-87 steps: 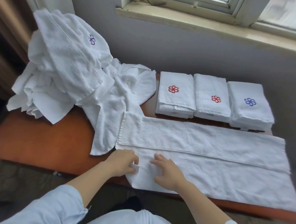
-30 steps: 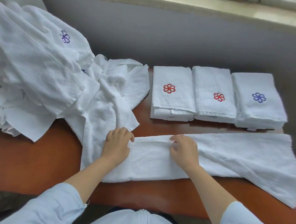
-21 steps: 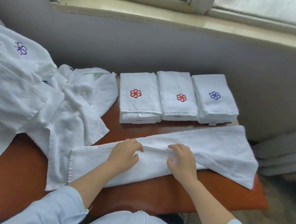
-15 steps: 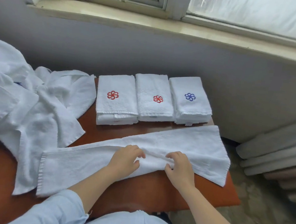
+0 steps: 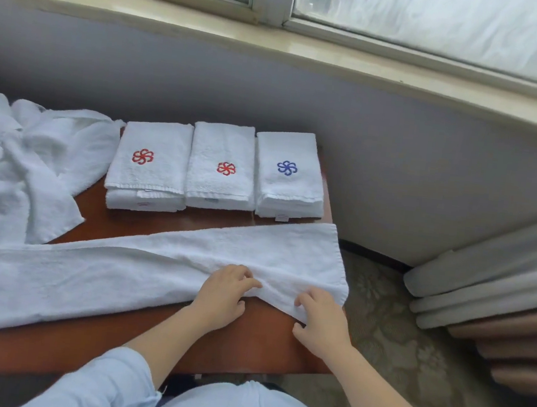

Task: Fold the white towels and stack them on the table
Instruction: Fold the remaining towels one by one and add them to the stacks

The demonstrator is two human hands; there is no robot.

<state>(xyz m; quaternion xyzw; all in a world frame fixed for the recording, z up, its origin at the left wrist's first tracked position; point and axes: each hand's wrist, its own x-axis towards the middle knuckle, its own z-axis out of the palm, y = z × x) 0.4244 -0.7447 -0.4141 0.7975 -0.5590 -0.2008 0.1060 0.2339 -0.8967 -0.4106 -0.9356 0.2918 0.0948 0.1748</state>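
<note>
Counter (image 5: 256, 341) of red-brown wood below window sill (image 5: 277, 43): left grip (image 5: 223, 293) and right grip (image 5: 321, 321) each clamped on long towel (image 5: 103, 278).

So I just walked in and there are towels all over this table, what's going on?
A person is folding towels. The left hand and right hand grip a long towel, already folded lengthwise, which lies across the front of the table; both hands are near its right end. Behind it, three folded stacks sit side by side by the wall. A heap of unfolded towels lies at the left.
</note>
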